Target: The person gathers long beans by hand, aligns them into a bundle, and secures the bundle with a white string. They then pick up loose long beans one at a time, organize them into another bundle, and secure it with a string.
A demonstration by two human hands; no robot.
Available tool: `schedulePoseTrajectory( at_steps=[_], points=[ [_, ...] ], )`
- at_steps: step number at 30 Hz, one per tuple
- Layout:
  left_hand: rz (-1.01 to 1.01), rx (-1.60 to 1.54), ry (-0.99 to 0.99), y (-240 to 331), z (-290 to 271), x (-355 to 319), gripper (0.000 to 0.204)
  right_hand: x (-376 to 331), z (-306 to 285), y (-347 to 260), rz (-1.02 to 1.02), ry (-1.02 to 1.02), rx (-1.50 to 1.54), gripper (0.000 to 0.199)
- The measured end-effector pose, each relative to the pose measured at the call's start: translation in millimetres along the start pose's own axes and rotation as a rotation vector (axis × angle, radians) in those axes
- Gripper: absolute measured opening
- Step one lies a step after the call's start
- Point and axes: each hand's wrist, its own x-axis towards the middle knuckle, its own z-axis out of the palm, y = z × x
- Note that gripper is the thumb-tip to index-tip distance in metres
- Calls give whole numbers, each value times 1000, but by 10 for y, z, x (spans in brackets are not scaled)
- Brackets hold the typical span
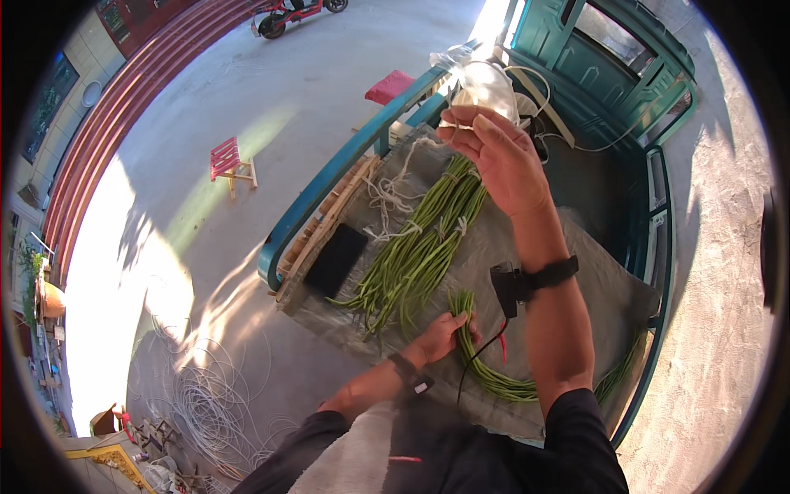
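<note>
Stem bundles lie tied — left hand grips a seemingly untied bunch, right hand pinches white string.

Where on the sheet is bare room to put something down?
Bare sheet lies between the right forearm and the right rail, above the held beans; a smaller patch, between the tied beans and that forearm. Crowded: left side, with pad, string, tied beans.

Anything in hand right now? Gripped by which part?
Left hand: a bunch of long, thin green stalks, gripped near its upper end in view. Right hand: apparently a thin white string at the fingertips; which part can't be told.
</note>
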Motion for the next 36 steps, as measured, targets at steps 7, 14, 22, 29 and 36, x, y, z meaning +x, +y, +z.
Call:
schedulePoseTrajectory(
  at_steps=[7,14,22,29,36],
  points=[
    [11,3,52,103,75,23,24,-973,-475,-561,86,321,-310,13],
    [89,173,92,48,214,-7,24,-2206,-712,-38,409,350,-1085,15],
    [137,522,20,70,651,14,29,-3037,-608,652,585,547,-818,15],
    [216,848,-142,90,889,75,34,-3118,-486,680,615,739,-515,12],
    [260,870,-151,1,881,146,33,-3263,-453,646,608,758,-34,12]
  ],
)
